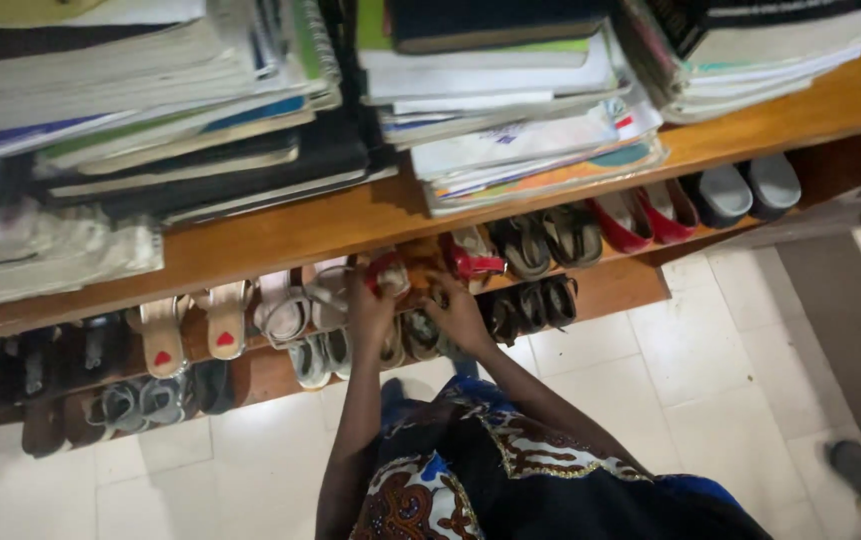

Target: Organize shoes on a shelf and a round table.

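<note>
We see a pair of sandals with red and orange straps sitting on the upper shoe shelf, roughly at its middle, and both of the person's hands are on them. The left hand reaches in from below and curls around the left sandal of the pair, its fingers hidden behind the straps, so we read it as grasping that sandal. The right hand lies just beside it, fingers bent over the right sandal; it touches the shoe, but we cannot tell whether it grips it or only rests there. Just right of the pair stands a red and white sandal, then dark strappy sandals, red flat shoes and grey slippers at the far end. To the left of the hands we find white sandals and a pair of pale heeled shoes with small red hearts on the insoles, with darker shoes further left in shadow. Under the hands, on the lower shelf, sit more sandals, among them a dark pair to the right and grey ones to the left. Above the shoes runs a wooden board loaded with stacks of books and notebooks. The floor is pale tile, and the person's patterned garment fills the bottom of the view.
</note>
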